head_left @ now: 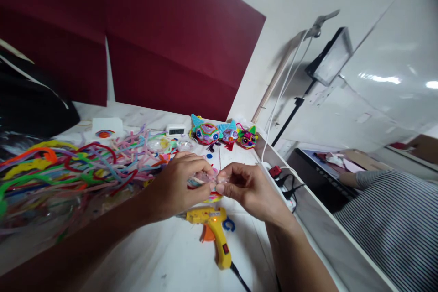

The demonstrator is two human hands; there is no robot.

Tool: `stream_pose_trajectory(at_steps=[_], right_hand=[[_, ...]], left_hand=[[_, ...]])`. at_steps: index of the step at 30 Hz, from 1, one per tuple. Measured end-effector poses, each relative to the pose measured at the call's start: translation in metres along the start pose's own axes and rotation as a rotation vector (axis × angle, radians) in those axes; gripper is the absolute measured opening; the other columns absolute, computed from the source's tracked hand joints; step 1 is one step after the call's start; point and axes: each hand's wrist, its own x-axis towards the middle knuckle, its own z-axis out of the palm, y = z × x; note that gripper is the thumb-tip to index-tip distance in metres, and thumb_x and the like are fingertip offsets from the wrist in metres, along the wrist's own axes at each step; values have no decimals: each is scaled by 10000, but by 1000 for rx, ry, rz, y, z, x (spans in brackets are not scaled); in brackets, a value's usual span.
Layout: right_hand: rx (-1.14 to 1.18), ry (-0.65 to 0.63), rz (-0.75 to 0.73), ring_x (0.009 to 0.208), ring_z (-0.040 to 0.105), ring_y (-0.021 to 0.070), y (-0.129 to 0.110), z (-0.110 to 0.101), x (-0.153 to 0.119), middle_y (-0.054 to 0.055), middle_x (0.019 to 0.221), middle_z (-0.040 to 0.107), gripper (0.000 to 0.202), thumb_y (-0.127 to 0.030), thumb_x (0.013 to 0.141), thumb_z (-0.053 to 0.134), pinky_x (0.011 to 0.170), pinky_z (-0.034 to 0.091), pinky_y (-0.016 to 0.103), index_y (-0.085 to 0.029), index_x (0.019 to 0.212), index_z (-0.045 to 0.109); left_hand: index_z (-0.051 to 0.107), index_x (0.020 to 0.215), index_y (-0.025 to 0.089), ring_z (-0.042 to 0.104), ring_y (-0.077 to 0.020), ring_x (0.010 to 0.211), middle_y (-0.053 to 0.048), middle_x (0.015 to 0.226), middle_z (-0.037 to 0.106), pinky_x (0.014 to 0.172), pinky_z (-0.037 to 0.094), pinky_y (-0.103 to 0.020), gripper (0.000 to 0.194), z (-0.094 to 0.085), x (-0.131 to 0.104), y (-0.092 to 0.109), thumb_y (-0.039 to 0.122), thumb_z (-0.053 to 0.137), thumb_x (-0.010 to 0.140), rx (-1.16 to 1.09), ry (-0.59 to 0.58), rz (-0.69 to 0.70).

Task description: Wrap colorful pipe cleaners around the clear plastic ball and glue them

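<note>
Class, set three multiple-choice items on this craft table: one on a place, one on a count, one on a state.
1. Where does the glue gun lie?
A. Below the hands
B. Beside the clock
C. On the pipe cleaners

2. How many finished faces stand at the back?
A. One
B. Three
C. Five

3. What are the left hand and right hand doing?
A. Resting flat
B. Holding the glue gun
C. Pinching one small piece together

Key: 1 A, it lies nearer the camera; 2 B, three in a row; 3 C, fingertips meet on it.

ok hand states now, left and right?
Left hand: closed on the small clear craft piece.
Right hand: fingertips pinching the same piece from the other side.
</note>
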Motion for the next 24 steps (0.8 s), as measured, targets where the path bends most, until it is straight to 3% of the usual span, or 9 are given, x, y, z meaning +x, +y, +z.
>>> stream_pose_trajectory(at_steps=[5, 12, 18, 24], right_hand=[[20, -7, -33, 665, 511, 129, 1, 3, 0, 2, 737, 612, 335, -429, 706, 801, 608, 384, 257, -146, 813, 658], [-85, 64, -64, 553, 331, 89, -1, -7, -3, -47, 607, 458, 349, -391, 749, 763, 503, 239, 249, -122, 958, 686], [46, 31, -58, 572, 449, 101, 1, -12, 0, -2, 646, 583, 385, -417, 765, 755, 528, 302, 252, -111, 986, 681], [99, 111, -87, 563, 440, 91, 1, -9, 3, -22, 637, 562, 319, -389, 736, 785, 515, 313, 239, -144, 904, 669]], left_hand=[[598, 677, 167, 574, -150, 691, 9, 708, 620, 668, 405, -257, 90, 2, 0, -5, 189, 522, 720, -137, -65, -113], [585, 710, 176, 518, -126, 674, 43, 698, 576, 632, 382, -229, 72, -1, -1, -14, 217, 540, 749, -278, -50, -201], [595, 711, 179, 481, -127, 659, 45, 691, 551, 619, 368, -235, 75, -6, 0, -14, 239, 560, 743, -328, -28, -278], [594, 700, 180, 486, -136, 675, 40, 689, 541, 611, 375, -229, 101, -8, 1, -13, 273, 579, 734, -387, -9, -344]])
